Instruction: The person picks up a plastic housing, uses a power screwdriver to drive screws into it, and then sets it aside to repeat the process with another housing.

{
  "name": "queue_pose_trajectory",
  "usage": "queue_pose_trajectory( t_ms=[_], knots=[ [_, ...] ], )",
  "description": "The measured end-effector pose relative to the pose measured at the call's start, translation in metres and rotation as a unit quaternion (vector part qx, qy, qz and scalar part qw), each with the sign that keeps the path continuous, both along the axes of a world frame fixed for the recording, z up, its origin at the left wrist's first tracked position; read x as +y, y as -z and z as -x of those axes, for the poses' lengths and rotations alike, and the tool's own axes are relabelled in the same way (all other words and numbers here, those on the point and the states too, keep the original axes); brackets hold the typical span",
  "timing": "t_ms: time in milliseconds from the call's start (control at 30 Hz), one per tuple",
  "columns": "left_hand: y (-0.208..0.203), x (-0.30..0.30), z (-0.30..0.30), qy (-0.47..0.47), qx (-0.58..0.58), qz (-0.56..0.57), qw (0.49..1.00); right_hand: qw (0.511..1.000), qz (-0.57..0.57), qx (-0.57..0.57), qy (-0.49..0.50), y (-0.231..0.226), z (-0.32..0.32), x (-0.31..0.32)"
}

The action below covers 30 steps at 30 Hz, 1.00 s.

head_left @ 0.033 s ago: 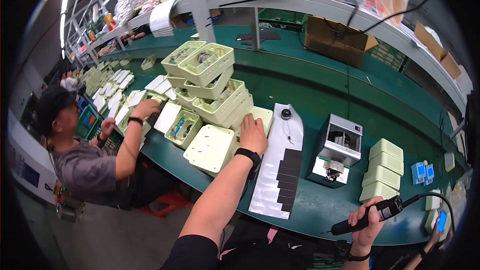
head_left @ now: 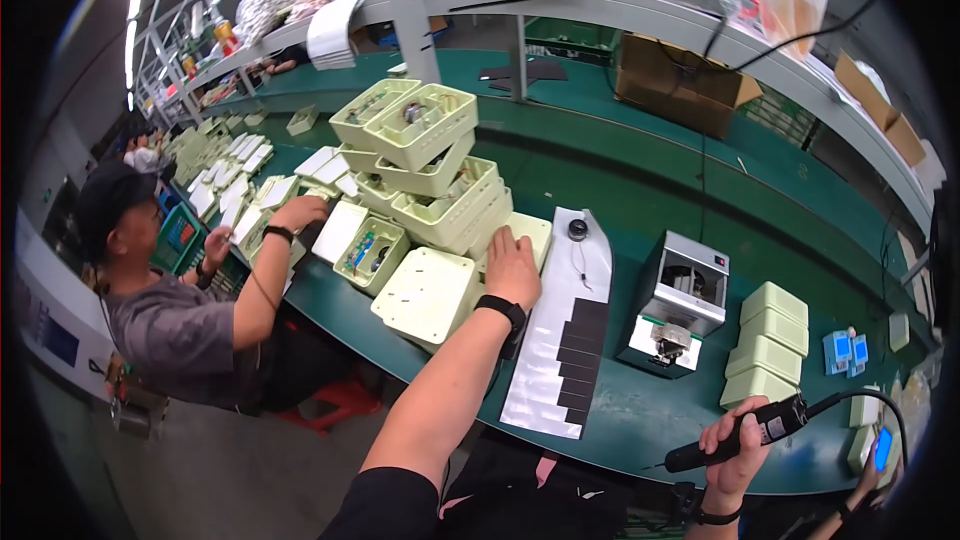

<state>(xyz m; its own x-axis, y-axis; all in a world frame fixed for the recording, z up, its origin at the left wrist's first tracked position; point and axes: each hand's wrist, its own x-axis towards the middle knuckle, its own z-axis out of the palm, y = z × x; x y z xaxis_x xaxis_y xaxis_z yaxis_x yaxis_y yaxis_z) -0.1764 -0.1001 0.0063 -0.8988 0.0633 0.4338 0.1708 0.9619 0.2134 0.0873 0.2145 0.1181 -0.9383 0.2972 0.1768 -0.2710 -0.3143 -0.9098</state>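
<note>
My left hand point(head_left: 513, 270) rests with its fingers apart on a cream plastic box point(head_left: 530, 230) behind a flat cream cover point(head_left: 425, 295) with small holes. Its fingertips lie beside a tall stack of open cream boxes point(head_left: 445, 210), with wires and parts inside the upper ones. At the front right edge of the bench, my right hand point(head_left: 738, 450) is closed around a black electric screwdriver point(head_left: 730, 437). The tool's thin bit points left, and a black cord leaves its other end.
A white sheet with black strips point(head_left: 545, 360) carries a small round black part point(head_left: 577, 230). Right of it stand a grey screw feeder point(head_left: 680, 290) and stacked cream housings point(head_left: 765, 345). A co-worker point(head_left: 190, 290) handles cream parts at left. A shelf point(head_left: 600, 0) spans above.
The whole view has shifted very slightly. Both hands keep their places, the left on the box and the right around the screwdriver.
</note>
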Motion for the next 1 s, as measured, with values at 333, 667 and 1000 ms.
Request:
queue_pose_trajectory(
  t_ms=[333, 667, 1000],
  knots=[
    [-0.005, -0.001, 0.0, -0.024, -0.037, -0.012, 0.999, 1.0, 0.012, -0.001, 0.012, -0.008, 0.001, -0.013],
    [-0.004, -0.003, 0.003, -0.016, -0.045, -0.007, 0.999, 1.0, -0.023, 0.0, 0.009, -0.004, 0.003, -0.02],
    [-0.007, -0.002, 0.008, -0.008, -0.074, 0.038, 0.996, 1.0, -0.005, -0.001, 0.027, -0.001, -0.01, -0.008]
  ],
)
